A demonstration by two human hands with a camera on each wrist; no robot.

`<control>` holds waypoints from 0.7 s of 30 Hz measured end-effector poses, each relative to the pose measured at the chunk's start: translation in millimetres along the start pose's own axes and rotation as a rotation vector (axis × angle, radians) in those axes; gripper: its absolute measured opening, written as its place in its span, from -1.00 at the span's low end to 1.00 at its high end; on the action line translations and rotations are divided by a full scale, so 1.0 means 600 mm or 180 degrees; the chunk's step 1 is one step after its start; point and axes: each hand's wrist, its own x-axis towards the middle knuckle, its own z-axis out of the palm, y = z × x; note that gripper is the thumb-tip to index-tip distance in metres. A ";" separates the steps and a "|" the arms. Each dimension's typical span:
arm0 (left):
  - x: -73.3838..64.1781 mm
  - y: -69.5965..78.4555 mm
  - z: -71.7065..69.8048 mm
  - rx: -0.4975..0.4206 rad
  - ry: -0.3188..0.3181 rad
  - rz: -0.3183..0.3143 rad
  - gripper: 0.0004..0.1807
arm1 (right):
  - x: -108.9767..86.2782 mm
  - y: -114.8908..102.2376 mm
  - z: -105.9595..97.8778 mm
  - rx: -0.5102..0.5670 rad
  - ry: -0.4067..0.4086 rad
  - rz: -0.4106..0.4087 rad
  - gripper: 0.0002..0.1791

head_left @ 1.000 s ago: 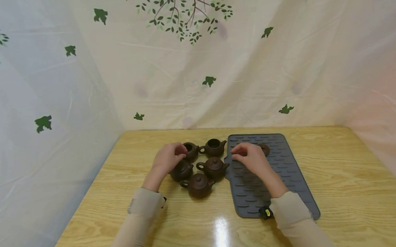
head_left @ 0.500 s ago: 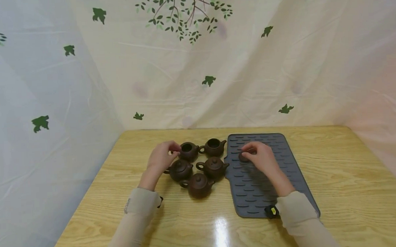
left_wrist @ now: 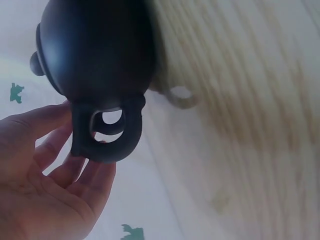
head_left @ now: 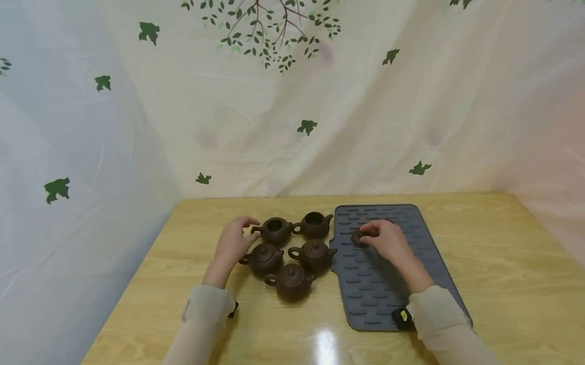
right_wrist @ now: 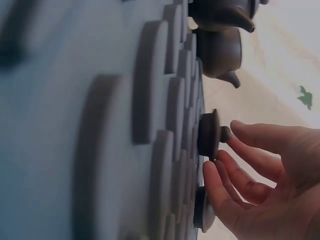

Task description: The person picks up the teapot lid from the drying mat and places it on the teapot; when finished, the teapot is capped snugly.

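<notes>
My left hand (head_left: 232, 241) is beside the handle of the back-left lidless teapot (head_left: 275, 231), thumb and fingers apart. In the left wrist view the hand (left_wrist: 55, 170) is partly behind a nearer dark teapot (left_wrist: 100, 50), whose handle covers some fingertips. On the grey ridged mat (head_left: 358, 288), my right hand (head_left: 387, 240) is at a small brown lid (head_left: 356, 238). The right wrist view shows this lid (right_wrist: 208, 135) against the mat, the thumb tip close to its knob and the fingers spread behind. A second lid (right_wrist: 202, 210) lies beside it, mostly hidden in the head view.
Another lidless teapot (head_left: 315, 225) stands at the back. Lidded teapots stand in front: one at left (head_left: 265, 260), one at right (head_left: 314, 256) beside the mat, one nearest (head_left: 293, 283). All are on a wooden table (head_left: 180, 307) before a leaf-printed curtain (head_left: 246, 124).
My left hand has drawn left from over the back-left teapot's mouth to beside its handle. My right hand moved right onto the mat, where the lid rests, then slightly back from it.
</notes>
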 end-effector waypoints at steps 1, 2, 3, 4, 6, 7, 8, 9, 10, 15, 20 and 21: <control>0.000 -0.002 0.002 -0.0024 -0.0026 -0.0006 -0.74 | 0.001 0.001 0.001 -0.0006 0.0010 0.0016 -0.65; 0.001 -0.003 0.005 -0.0036 -0.0047 -0.0011 -0.75 | 0.002 0.002 0.003 -0.0020 0.0018 0.0024 -0.66; 0.001 -0.004 0.007 -0.0047 -0.0059 0.0002 -0.75 | 0.004 0.002 0.003 -0.0036 0.0028 0.0022 -0.67; 0.003 -0.004 0.008 -0.0060 -0.0064 0.0019 -0.75 | 0.006 0.003 0.004 -0.0061 0.0040 0.0016 -0.67; 0.006 -0.004 0.011 -0.0071 -0.0055 0.0069 -0.76 | 0.010 0.003 0.004 -0.0070 0.0062 0.0016 -0.70; 0.006 -0.005 0.012 -0.0082 -0.0053 0.0061 -0.76 | 0.011 0.002 0.005 -0.0060 0.0064 0.0030 -0.71; 0.006 -0.005 0.012 -0.0084 -0.0043 0.0064 -0.76 | 0.012 0.002 0.006 -0.0064 0.0070 0.0037 -0.72; 0.007 -0.006 0.013 -0.0086 -0.0043 0.0065 -0.76 | 0.013 0.002 0.007 -0.0060 0.0076 0.0054 -0.74; 0.008 -0.006 0.014 -0.0089 -0.0050 0.0055 -0.76 | 0.013 0.002 0.007 -0.0064 0.0078 0.0062 -0.75; 0.016 -0.008 0.020 -0.0108 -0.0080 -0.0039 -0.78 | 0.016 0.000 0.005 -0.0091 0.0104 0.0116 -0.80; 0.022 -0.010 0.025 -0.0137 -0.0022 -0.0182 -0.83 | 0.013 -0.008 0.001 -0.0101 0.0109 0.0053 -0.81; 0.022 -0.009 0.026 -0.0157 -0.0016 -0.0221 -0.83 | 0.012 -0.010 0.000 -0.0095 0.0107 0.0039 -0.81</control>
